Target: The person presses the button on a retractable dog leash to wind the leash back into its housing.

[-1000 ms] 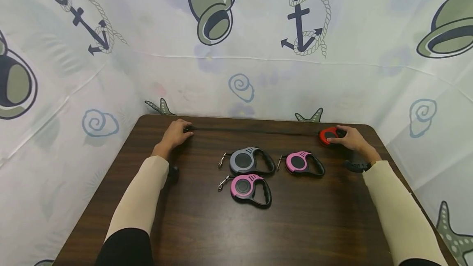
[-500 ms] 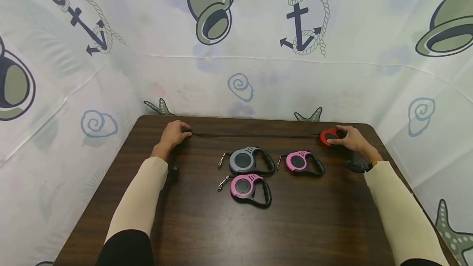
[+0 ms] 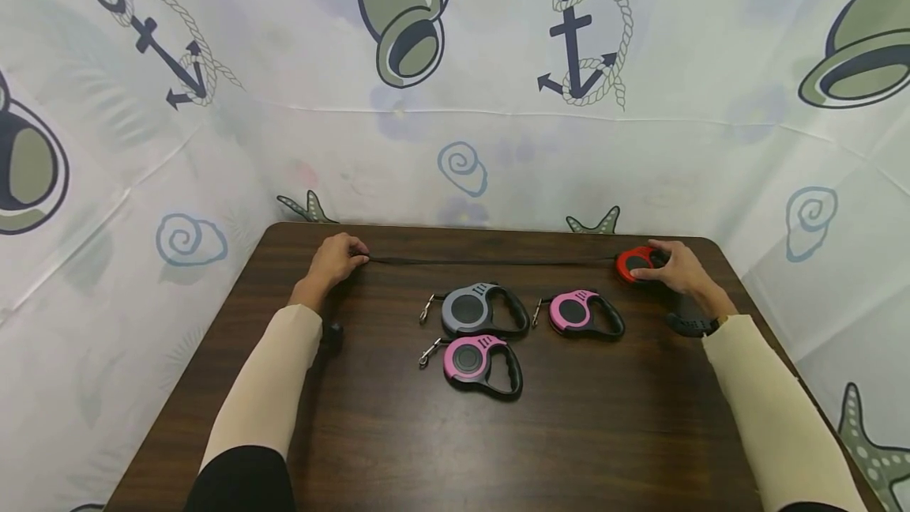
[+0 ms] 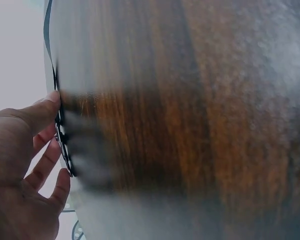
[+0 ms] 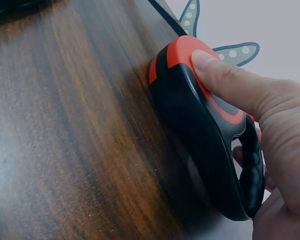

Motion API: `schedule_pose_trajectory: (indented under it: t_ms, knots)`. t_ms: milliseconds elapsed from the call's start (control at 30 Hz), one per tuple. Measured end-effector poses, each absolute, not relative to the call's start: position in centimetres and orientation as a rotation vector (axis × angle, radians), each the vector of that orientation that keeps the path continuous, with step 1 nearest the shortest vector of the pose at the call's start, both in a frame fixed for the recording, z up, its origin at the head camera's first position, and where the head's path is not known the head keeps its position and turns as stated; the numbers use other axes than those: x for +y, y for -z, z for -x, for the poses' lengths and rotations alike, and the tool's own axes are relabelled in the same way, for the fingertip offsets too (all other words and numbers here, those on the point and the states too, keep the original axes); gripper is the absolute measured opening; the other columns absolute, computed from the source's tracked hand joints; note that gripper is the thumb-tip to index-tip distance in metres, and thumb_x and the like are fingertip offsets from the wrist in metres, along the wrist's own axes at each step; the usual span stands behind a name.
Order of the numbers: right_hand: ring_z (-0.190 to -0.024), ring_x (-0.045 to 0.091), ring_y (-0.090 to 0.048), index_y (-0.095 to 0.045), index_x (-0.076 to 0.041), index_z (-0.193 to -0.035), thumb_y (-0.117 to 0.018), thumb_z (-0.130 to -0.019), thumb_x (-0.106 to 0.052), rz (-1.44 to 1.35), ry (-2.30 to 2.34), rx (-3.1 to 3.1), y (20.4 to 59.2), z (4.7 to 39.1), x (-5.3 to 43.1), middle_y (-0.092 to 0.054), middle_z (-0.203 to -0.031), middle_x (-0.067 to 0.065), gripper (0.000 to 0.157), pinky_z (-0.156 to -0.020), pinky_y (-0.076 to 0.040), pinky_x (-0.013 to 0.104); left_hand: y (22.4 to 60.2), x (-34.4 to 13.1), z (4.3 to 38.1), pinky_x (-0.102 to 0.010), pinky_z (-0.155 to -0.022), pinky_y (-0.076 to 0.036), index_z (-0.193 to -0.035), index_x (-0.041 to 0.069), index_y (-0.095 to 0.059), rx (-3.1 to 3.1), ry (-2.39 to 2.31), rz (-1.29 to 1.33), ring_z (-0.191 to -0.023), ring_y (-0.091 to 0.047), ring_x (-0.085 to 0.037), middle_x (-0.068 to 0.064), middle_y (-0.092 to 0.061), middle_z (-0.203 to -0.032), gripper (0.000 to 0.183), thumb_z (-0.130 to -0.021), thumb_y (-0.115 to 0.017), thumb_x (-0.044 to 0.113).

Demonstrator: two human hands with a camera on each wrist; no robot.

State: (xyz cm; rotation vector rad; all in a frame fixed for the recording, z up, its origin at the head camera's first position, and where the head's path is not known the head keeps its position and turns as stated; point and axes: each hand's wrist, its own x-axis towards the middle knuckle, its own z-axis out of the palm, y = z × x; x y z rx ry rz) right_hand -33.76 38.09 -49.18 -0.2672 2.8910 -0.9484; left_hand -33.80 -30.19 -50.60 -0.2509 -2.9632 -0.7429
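Note:
A red and black retractable dog leash lies at the table's far right, gripped by my right hand. In the right wrist view the thumb presses on the red casing, and fingers show behind the black handle. Its black strap stretches left across the far side of the table. At the far left my left hand pinches the strap's clip end between thumb and fingers. Nearer me lie a grey leash, a pink leash below it, and another pink leash to the right.
The brown wooden table has rounded far corners. Behind and beside it hangs a white cloth printed with anchors and shells. Metal clips of the loose leashes point left.
The black strap has shifted slightly nearer me and now runs straighter between the hands. Both hands stay almost in place, still holding the leash.

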Motion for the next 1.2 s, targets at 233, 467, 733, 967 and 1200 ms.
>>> schedule_pose_trajectory:
  t_ms: [233,467,733,967,1200]
  knots:
    - [-0.14,0.059,-0.04,-0.042,0.016,-0.152,-0.087,-0.09,-0.026,0.299,0.992,2.958,49.5,33.3,38.3,-0.046,-0.149,0.042,0.087,-0.112,-0.035,0.071,51.1,-30.2,34.2,-0.059,-0.099,-0.049,-0.108,-0.001,-0.077,-2.928,0.738,0.284,-0.112,-0.065,-0.043,-0.023,-0.071,-0.114,0.013,-0.098,-0.076,0.008]
    - [-0.137,0.059,-0.042,-0.042,0.017,-0.151,-0.088,-0.089,-0.023,0.304,1.017,3.001,49.7,33.2,38.4,-0.048,-0.144,0.042,0.087,-0.11,-0.037,0.071,51.4,-30.3,34.6,-0.059,-0.101,-0.048,-0.109,-0.001,-0.075,-2.943,0.715,0.303,-0.112,-0.064,-0.043,-0.023,-0.069,-0.114,0.013,-0.099,-0.073,0.008]
    - [-0.128,0.056,-0.048,-0.047,0.017,-0.148,-0.089,-0.087,-0.02,0.342,1.039,3.025,49.8,33.0,38.3,-0.051,-0.135,0.04,0.082,-0.104,-0.043,0.068,51.1,-30.2,34.5,-0.065,-0.1,-0.046,-0.11,0.001,-0.073,-3.009,0.682,0.273,-0.118,-0.06,-0.045,-0.022,-0.064,-0.118,0.013,-0.103,-0.07,0.011]
    - [-0.121,0.051,-0.053,-0.052,0.014,-0.144,-0.091,-0.086,-0.019,0.345,1.054,3.038,49.8,32.7,38.4,-0.056,-0.132,0.037,0.078,-0.098,-0.045,0.063,51.1,-30.4,34.6,-0.064,-0.102,-0.045,-0.112,-0.001,-0.07,-3.022,0.698,0.315,-0.12,-0.059,-0.046,-0.024,-0.063,-0.122,0.014,-0.104,-0.067,0.01]
    - [-0.122,0.052,-0.051,-0.044,0.007,-0.149,-0.088,-0.089,-0.026,0.25,1.036,3.014,49.2,31.9,38.5,-0.05,-0.14,0.036,0.082,-0.099,-0.044,0.066,51.7,-31.2,34.7,-0.061,-0.104,-0.046,-0.116,-0.004,-0.069,-2.979,0.758,0.41,-0.118,-0.061,-0.045,-0.026,-0.067,-0.121,0.017,-0.106,-0.064,0.01]
